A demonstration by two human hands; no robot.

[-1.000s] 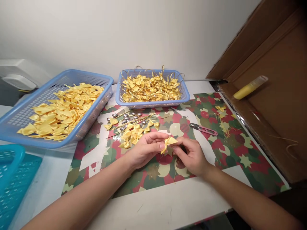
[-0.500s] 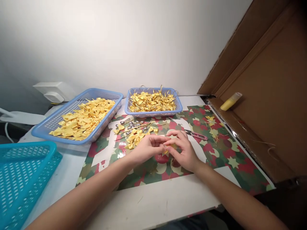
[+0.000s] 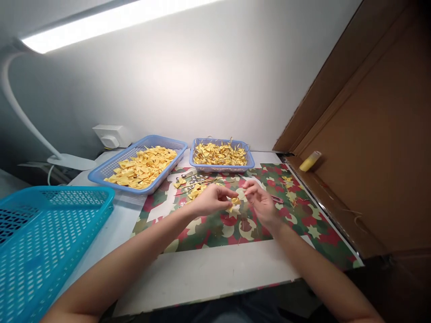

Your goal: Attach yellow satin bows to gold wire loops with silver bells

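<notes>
My left hand (image 3: 213,200) is closed, its thumb and fingertips pinching a small yellow ribbon bow (image 3: 235,203) above the patterned mat. A short gap to the right, my right hand (image 3: 261,205) is raised with its fingers curled together. Whatever lies in that pinch, if anything, is too small to make out. Behind my left hand lie a loose pile of yellow bows (image 3: 195,192) and several silvery beads (image 3: 193,179) with thin gold ties (image 3: 215,181). A pink-handled cutter (image 3: 277,199) shows partly behind my right hand.
Two blue baskets stand at the back, the left basket (image 3: 92,176) full of bows, the right basket (image 3: 222,168) of bows with gold ties. A teal basket (image 3: 107,197) is at left, below a lamp (image 3: 20,110). Cardboard (image 3: 370,134) walls the right side, bearing a yellow tube (image 3: 310,161).
My hands, together over the bow before, have come apart. The right one has moved off to the right, while the bow stays in my left. The view has tilted up, bringing the lamp in.
</notes>
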